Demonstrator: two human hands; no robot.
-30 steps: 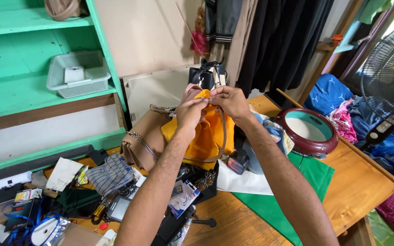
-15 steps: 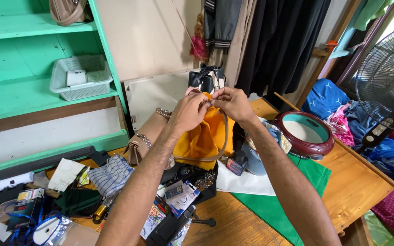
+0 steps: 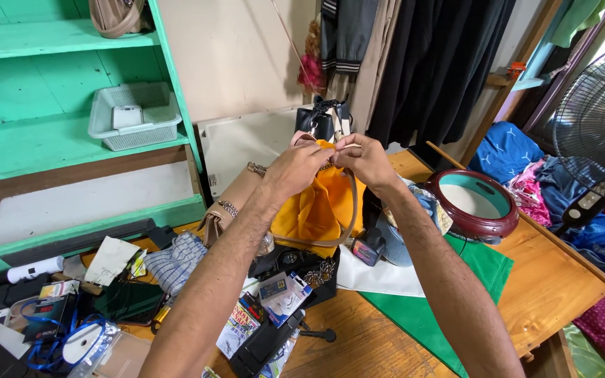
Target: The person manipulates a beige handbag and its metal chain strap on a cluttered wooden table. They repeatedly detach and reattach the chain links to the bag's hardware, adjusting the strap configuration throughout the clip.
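Above the messy wooden bench (image 3: 547, 280), an orange cloth bag (image 3: 313, 210) hangs straight down, its long side running up and down and its top pointing up at the two hands. The left hand (image 3: 295, 168) and the right hand (image 3: 365, 159) are held up side by side, arms stretched forward, and both are closed, pinching the top of the bag. The bag is bright orange, soft and wrinkly, with a thin tan strap (image 3: 349, 217) looping down its side.
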